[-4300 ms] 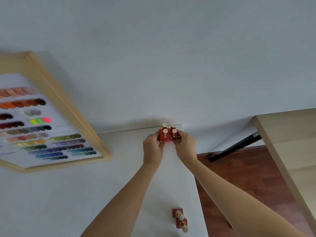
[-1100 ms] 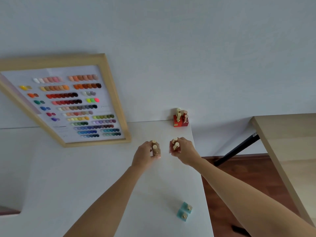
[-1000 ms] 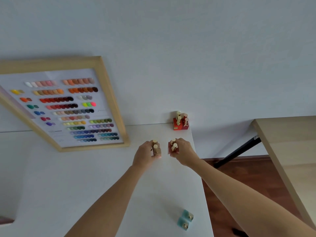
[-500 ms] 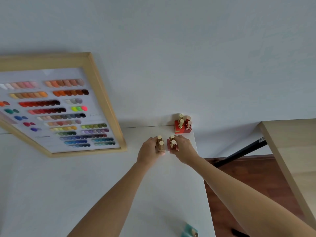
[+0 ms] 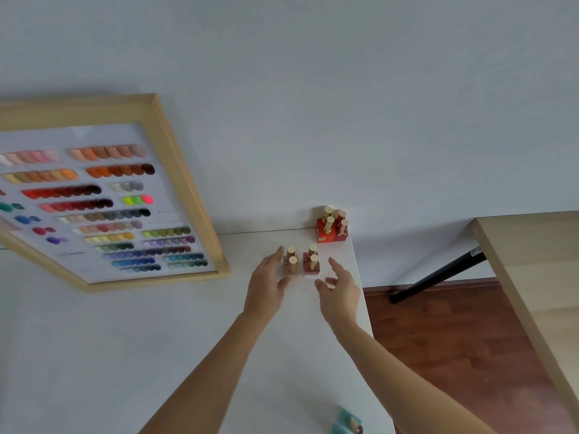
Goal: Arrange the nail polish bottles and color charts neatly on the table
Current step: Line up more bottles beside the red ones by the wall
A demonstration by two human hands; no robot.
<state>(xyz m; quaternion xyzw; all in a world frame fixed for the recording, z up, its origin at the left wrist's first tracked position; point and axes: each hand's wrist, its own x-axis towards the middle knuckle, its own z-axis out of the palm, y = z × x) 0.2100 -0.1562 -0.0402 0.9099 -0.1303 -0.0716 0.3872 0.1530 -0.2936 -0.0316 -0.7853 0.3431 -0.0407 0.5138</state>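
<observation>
From the head camera, a smooth white counter (image 5: pixel 125 355) holds small square nail polish bottles with shiny gold round caps. Two tan bottles (image 5: pixel 291 264) and two dark red bottles (image 5: pixel 312 264) stand side by side near the far right corner. The left hand (image 5: pixel 266 285) and right hand (image 5: pixel 340 291) are open beside them, holding nothing. Four bright red bottles (image 5: pixel 332 228) stand at the far corner. A wooden-framed color chart (image 5: pixel 94 202) leans far left. Teal bottles (image 5: pixel 346 422) sit near.
</observation>
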